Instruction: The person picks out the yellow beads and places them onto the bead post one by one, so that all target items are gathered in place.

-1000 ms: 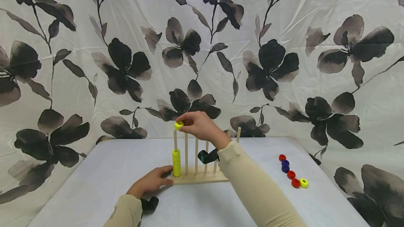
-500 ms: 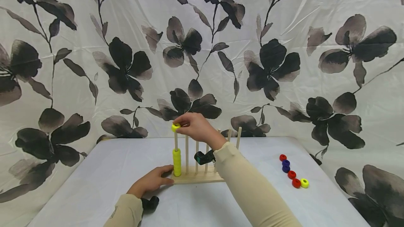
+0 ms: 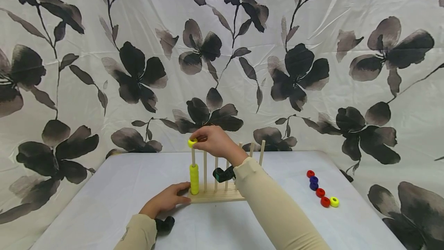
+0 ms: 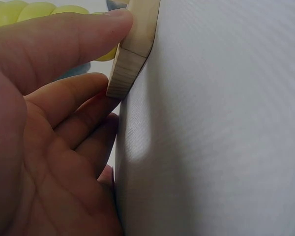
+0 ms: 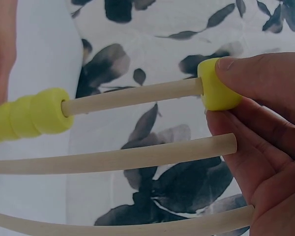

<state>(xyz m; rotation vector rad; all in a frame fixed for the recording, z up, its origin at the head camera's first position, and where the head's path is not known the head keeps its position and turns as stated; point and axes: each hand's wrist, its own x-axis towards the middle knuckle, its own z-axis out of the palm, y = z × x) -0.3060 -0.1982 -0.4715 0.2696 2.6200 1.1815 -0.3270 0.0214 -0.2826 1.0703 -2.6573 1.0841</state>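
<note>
My right hand (image 3: 216, 141) pinches a yellow bead (image 5: 220, 84) between thumb and fingers at the top of the leftmost peg (image 5: 137, 97). In the right wrist view the peg's tip goes into the bead. Lower on that peg sits a stack of yellow beads (image 3: 194, 179), with bare peg between stack and held bead. My left hand (image 3: 167, 199) holds the left end of the wooden peg stand (image 3: 218, 196). The left wrist view has the thumb on one side of the base's end (image 4: 129, 69) and fingertips against the other.
Several bare pegs (image 3: 205, 171) rise to the right of the stacked one, partly behind the right forearm. Loose red beads (image 3: 325, 202), blue beads (image 3: 313, 186) and one yellow bead (image 3: 334, 201) lie at the right of the white table (image 3: 104, 196). A floral cloth (image 3: 222, 68) hangs behind.
My right hand has moved slightly left, bringing the yellow bead from beside the leftmost peg's top onto its tip, then slightly down. My left hand stays at the stand's end.
</note>
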